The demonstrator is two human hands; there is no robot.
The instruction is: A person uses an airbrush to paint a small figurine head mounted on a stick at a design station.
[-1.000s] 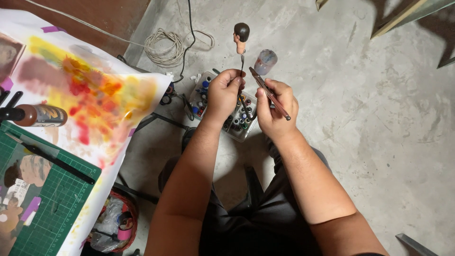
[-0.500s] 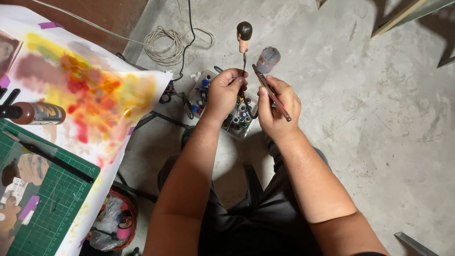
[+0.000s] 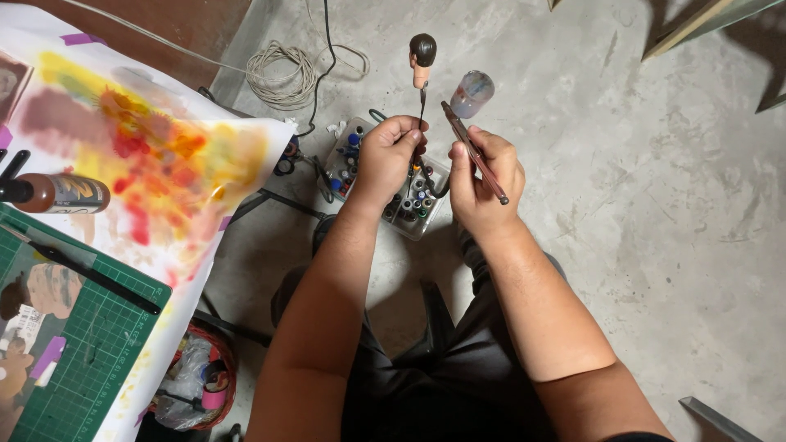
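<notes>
Grey concrete floor (image 3: 655, 213). Above paint box (image 3: 393, 184): left hand (image 3: 391, 155) pinching stick-mounted miniature head (image 3: 422, 57); just right, right hand (image 3: 483, 176) gripping brush (image 3: 475, 153).

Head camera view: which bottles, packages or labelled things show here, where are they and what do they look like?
Brown bottle: lying at the left edge on the paint-stained sheet; cylindrical, pale label, black nozzle.
Clear box: on the floor beneath both hands; rectangular, holding small bottles with coloured caps.
Small jar: above the right hand; clear, paint-smeared.
</notes>
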